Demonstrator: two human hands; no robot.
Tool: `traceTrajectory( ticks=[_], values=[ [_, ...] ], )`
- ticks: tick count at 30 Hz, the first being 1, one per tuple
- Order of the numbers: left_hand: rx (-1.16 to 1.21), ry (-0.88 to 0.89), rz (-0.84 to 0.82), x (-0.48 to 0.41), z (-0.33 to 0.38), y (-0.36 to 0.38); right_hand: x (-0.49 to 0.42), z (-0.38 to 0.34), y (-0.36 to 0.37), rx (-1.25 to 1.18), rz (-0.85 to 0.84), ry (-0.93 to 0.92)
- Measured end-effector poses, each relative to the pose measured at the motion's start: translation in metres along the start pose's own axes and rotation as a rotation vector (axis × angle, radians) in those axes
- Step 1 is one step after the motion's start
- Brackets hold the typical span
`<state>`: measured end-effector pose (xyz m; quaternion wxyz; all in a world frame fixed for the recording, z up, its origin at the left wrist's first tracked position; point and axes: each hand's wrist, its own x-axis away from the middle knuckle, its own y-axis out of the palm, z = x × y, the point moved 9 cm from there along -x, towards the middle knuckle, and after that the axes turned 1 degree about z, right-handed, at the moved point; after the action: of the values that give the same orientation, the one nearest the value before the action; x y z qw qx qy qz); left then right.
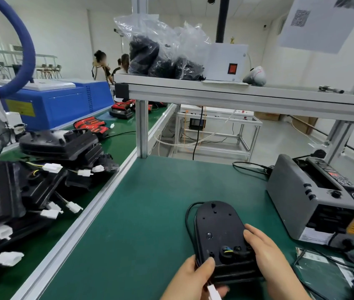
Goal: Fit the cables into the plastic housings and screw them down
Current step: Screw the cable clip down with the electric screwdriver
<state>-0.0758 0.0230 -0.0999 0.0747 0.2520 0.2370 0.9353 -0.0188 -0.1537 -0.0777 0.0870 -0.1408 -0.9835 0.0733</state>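
Note:
A black oval plastic housing (217,226) lies on the green mat near the front edge, with a black cable (188,221) looping along its left side. Coloured wires show in a hole at its near end. My left hand (190,278) grips the housing's near left corner, thumb on top, with the cable and a white connector (214,292) under the fingers. My right hand (267,254) holds the near right side, thumb lying on the top face.
A grey tape dispenser machine (314,202) stands to the right. A pile of black housings with white connectors (41,182) fills the conveyor on the left. An aluminium shelf (236,92) overhead carries a bag of black parts (163,53) and a white box.

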Motion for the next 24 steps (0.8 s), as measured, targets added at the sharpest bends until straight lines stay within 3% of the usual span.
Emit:
traceTrajectory(
  ticks=[5, 13, 17, 20, 24],
  values=[
    [-0.004, -0.027, -0.045, 0.000, -0.003, 0.003, 0.004, 0.010, 0.003, -0.023, -0.039, 0.063],
    [0.272, 0.001, 0.038, -0.008, -0.003, 0.001, 0.015, -0.001, 0.000, -0.141, -0.022, 0.085],
    [0.204, 0.173, 0.094, -0.013, 0.027, -0.006, 0.021, -0.004, 0.000, -0.066, -0.031, -0.036],
    [0.123, 0.343, 0.071, -0.008, 0.068, -0.006, 0.028, -0.002, -0.004, 0.057, 0.059, -0.100],
    [0.175, 0.508, 0.117, 0.007, 0.132, -0.018, 0.033, -0.005, 0.004, 0.115, 0.076, -0.165]
  ],
)
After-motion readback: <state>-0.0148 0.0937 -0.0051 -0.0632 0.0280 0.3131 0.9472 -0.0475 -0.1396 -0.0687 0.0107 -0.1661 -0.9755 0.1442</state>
